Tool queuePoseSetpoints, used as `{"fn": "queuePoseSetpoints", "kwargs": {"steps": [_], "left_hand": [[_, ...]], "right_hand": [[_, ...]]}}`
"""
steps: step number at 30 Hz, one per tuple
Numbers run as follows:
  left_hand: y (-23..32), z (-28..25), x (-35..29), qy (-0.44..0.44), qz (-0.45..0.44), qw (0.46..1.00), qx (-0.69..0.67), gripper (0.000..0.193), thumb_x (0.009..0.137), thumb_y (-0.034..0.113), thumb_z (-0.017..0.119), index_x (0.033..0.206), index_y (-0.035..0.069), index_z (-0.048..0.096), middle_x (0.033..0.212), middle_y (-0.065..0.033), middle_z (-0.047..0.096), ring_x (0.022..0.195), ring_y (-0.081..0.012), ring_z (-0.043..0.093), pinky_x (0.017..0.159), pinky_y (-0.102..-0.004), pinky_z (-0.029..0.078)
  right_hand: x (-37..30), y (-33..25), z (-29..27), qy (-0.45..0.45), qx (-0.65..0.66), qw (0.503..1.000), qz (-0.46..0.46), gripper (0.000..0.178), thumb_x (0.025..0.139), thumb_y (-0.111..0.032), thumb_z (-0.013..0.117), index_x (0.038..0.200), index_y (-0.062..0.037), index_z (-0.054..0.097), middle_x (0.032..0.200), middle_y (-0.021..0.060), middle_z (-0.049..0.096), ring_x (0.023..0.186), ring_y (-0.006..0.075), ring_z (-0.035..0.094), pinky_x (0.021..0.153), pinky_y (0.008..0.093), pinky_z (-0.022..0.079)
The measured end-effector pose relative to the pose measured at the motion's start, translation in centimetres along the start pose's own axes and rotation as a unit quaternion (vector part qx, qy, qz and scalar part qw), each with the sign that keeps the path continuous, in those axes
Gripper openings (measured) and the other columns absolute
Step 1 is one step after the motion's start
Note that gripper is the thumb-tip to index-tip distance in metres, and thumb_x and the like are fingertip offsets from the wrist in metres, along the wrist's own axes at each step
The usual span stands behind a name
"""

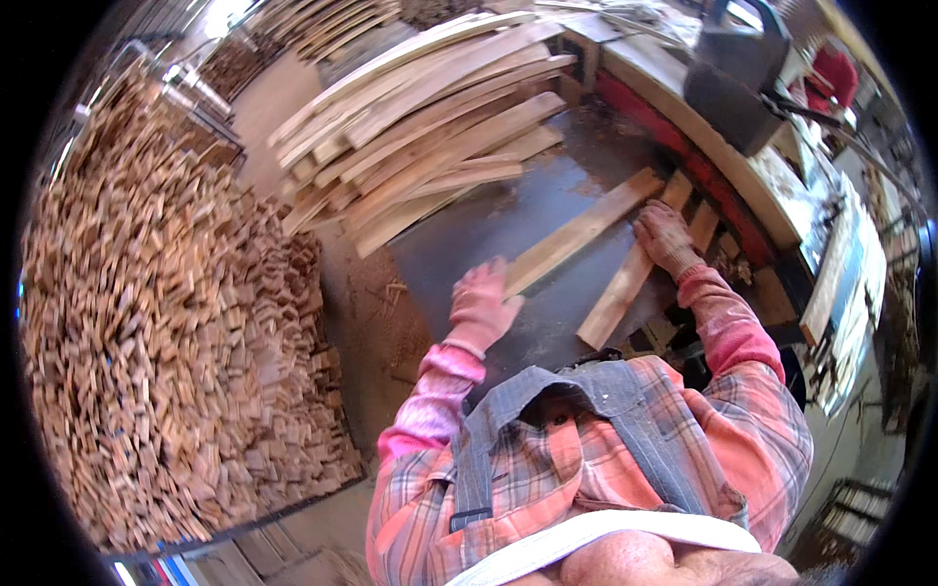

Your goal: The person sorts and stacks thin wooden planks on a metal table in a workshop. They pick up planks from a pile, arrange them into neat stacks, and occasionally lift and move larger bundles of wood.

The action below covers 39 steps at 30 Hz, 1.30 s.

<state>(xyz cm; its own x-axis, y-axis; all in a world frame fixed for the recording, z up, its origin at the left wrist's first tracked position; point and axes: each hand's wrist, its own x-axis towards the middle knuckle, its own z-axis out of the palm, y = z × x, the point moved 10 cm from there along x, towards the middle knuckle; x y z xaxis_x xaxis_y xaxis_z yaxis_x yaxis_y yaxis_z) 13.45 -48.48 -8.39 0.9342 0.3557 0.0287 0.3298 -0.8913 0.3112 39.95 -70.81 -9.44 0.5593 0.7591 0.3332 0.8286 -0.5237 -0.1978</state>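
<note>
A pale wooden board (581,234) lies slantwise over a dark metal table (547,337). My left hand (481,305), in a pinkish glove, grips its near left end, the thumb along the near edge. My right hand (667,239), gloved the same way, has its fingers curled over a second wooden board (618,303). Its fingertips reach close to the first board's far end; whether they touch it I cannot tell. Part of the second board is hidden under that hand.
Long boards (430,146) are stacked at the table's far left. Past a floor strip stands a big pile of short wood pieces (176,361) on the left. A red-edged ledge (718,181) borders the table's right side, below a dark machine housing (735,83).
</note>
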Motion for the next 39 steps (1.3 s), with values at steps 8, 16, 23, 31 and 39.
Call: {"fn": "queuePoseSetpoints", "kwargs": {"steps": [8,16,23,31,39], "left_hand": [[1.3,1.5,0.5,-0.010,0.018,1.000,-0.003,0.072,0.083,0.034,0.080,0.146,0.009,0.054,0.135,-0.0161,0.062,0.124,-0.0371,0.058,0.105,-0.0501,0.045],[8.1,4.2,8.0,-0.045,0.073,0.996,0.022,0.065,0.084,0.034,0.080,0.138,0.006,0.059,0.128,-0.0183,0.065,0.115,-0.0406,0.063,0.099,-0.0496,0.050],[11.5,6.4,11.6,-0.066,0.086,0.993,0.036,0.057,0.087,0.036,0.076,0.133,0.006,0.061,0.126,-0.0190,0.065,0.119,-0.0402,0.061,0.101,-0.0495,0.049],[11.7,1.5,11.0,0.042,0.134,0.990,-0.004,0.060,0.086,0.037,0.077,0.135,0.007,0.062,0.135,-0.0194,0.062,0.126,-0.0414,0.057,0.108,-0.0520,0.044],[-5.5,-8.8,12.0,0.141,-0.083,0.958,0.236,0.083,0.084,0.042,0.080,0.151,0.007,0.047,0.143,-0.0142,0.057,0.136,-0.0348,0.050,0.115,-0.0524,0.037]], "right_hand": [[1.1,2.7,0.4,-0.039,-0.012,0.992,0.123,0.028,0.094,-0.028,0.063,0.103,-0.0034,0.072,0.119,0.0173,0.070,0.126,0.0387,0.059,0.109,0.0480,0.046],[-0.3,3.8,-0.5,0.004,0.004,0.984,0.181,0.029,0.092,-0.028,0.062,0.109,-0.0077,0.074,0.118,0.0149,0.071,0.119,0.0348,0.064,0.101,0.0493,0.051],[-3.4,-4.8,-0.9,0.005,0.098,0.992,0.079,0.030,0.091,-0.029,0.064,0.112,-0.0094,0.074,0.123,0.0120,0.070,0.121,0.0337,0.061,0.102,0.0474,0.049],[-1.6,-6.8,-1.1,0.008,0.119,0.992,0.037,0.021,0.090,-0.021,0.065,0.102,-0.0068,0.075,0.112,0.0130,0.073,0.111,0.0354,0.065,0.098,0.0469,0.051],[-0.4,-8.7,-0.2,-0.054,0.136,0.989,0.016,0.027,0.092,-0.025,0.063,0.108,-0.0070,0.075,0.122,0.0114,0.071,0.117,0.0345,0.062,0.101,0.0474,0.048]]}}
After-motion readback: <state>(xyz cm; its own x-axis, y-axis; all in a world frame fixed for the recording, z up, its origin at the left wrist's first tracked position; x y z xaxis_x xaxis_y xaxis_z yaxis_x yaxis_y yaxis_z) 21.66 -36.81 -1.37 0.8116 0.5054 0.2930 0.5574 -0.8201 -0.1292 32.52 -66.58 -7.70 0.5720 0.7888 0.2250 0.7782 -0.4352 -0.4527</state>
